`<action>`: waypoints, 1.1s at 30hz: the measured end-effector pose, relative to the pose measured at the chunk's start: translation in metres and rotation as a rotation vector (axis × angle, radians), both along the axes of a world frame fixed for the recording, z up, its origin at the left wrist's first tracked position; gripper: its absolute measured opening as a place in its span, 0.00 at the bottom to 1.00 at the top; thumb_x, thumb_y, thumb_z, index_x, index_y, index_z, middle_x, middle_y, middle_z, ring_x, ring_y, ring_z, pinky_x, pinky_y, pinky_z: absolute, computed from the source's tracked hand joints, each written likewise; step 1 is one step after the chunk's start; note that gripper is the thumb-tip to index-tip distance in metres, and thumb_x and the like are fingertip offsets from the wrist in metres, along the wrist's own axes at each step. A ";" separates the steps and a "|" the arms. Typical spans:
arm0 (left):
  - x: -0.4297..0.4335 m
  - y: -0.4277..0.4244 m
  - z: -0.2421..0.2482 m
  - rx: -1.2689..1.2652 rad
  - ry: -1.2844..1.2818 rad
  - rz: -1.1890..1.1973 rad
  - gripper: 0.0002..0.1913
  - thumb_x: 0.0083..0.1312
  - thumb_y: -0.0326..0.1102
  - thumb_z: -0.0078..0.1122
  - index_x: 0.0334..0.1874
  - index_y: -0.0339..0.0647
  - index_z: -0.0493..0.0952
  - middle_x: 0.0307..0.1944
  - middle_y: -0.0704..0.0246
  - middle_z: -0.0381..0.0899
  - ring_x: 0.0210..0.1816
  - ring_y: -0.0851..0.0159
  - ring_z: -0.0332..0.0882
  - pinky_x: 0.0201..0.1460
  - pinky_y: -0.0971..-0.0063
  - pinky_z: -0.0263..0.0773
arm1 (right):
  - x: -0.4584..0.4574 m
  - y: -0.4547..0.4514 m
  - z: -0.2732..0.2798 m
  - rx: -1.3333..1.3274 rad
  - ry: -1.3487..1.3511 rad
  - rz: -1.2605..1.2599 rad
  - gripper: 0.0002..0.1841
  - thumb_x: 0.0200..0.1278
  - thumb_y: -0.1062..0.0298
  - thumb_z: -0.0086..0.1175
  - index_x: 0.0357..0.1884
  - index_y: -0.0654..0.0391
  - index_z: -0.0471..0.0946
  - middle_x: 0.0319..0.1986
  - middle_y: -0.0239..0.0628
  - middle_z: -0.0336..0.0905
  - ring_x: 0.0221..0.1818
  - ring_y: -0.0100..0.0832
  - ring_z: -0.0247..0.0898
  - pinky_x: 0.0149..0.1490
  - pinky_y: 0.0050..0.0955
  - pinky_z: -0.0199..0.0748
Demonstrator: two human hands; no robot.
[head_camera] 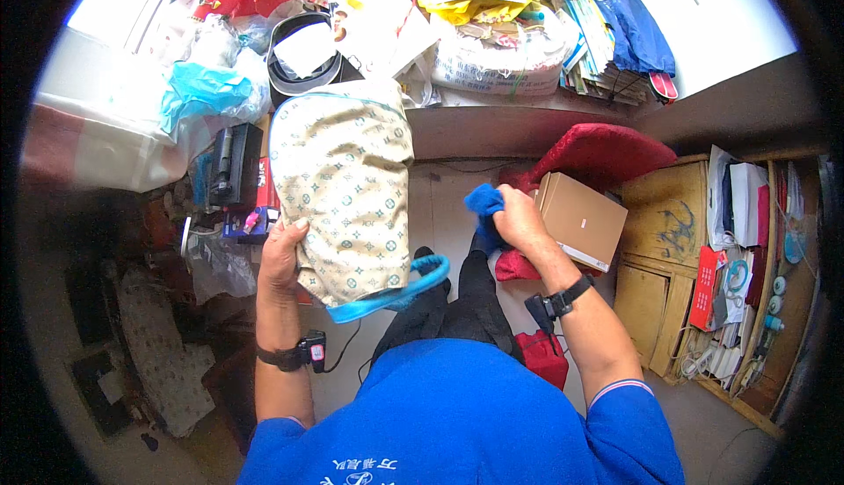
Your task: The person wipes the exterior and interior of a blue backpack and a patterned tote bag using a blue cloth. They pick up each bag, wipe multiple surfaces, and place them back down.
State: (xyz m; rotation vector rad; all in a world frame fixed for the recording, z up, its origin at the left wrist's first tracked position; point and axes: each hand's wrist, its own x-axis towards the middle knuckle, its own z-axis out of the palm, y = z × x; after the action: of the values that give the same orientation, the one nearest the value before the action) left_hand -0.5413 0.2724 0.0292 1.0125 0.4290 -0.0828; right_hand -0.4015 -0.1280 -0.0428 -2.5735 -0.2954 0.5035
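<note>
My left hand (285, 251) grips the side of a cream fabric bag (343, 188) patterned with small teal motifs. Blue trim runs along its edges, and a blue strap loop (432, 274) hangs at its near end. The bag is held up in front of me to the left. Bunched in my right hand (521, 218) is a blue cloth (486, 203), its lower part hanging beneath the fist. The cloth and the bag are apart. My left fingers behind the bag are hidden.
A cardboard box (583, 214) stands beside a red chair (603, 152) at right. Further right is an open wooden cabinet (752, 353) with books and cables. Stuffed sacks (501, 59), papers and plastic bags crowd the ledge ahead. A black case (235, 162) lies left of the bag.
</note>
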 end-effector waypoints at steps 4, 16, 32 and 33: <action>0.002 -0.009 0.002 -0.020 0.013 -0.004 0.26 0.74 0.30 0.54 0.73 0.28 0.68 0.61 0.55 0.83 0.58 0.59 0.85 0.63 0.65 0.80 | -0.012 -0.014 0.004 0.156 0.121 -0.188 0.14 0.63 0.68 0.55 0.49 0.60 0.78 0.46 0.61 0.84 0.53 0.62 0.80 0.58 0.52 0.77; 0.039 -0.107 0.041 0.762 -0.230 -0.441 0.23 0.83 0.43 0.50 0.72 0.36 0.71 0.53 0.57 0.86 0.54 0.64 0.83 0.60 0.68 0.76 | -0.037 0.080 0.070 1.210 0.665 -0.279 0.43 0.69 0.53 0.66 0.78 0.63 0.60 0.68 0.44 0.71 0.70 0.32 0.66 0.74 0.37 0.64; 0.045 -0.134 0.017 0.881 -0.157 -0.621 0.21 0.70 0.27 0.59 0.65 0.33 0.72 0.48 0.49 0.84 0.51 0.49 0.83 0.56 0.57 0.78 | -0.050 0.078 0.045 0.981 0.444 -0.267 0.42 0.67 0.46 0.69 0.70 0.67 0.67 0.61 0.51 0.78 0.63 0.38 0.75 0.69 0.39 0.72; 0.045 -0.142 0.016 0.964 -0.198 -0.614 0.17 0.69 0.25 0.56 0.59 0.32 0.74 0.43 0.44 0.84 0.46 0.36 0.83 0.51 0.50 0.79 | -0.050 0.078 0.048 1.045 0.450 -0.215 0.41 0.67 0.46 0.69 0.70 0.66 0.67 0.61 0.50 0.78 0.63 0.37 0.75 0.69 0.39 0.72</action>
State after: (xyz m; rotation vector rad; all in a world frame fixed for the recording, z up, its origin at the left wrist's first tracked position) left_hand -0.4963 0.1309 0.0453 2.0619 -0.0742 -0.3437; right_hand -0.4515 -0.0499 0.0048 -1.4158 -0.0737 0.6125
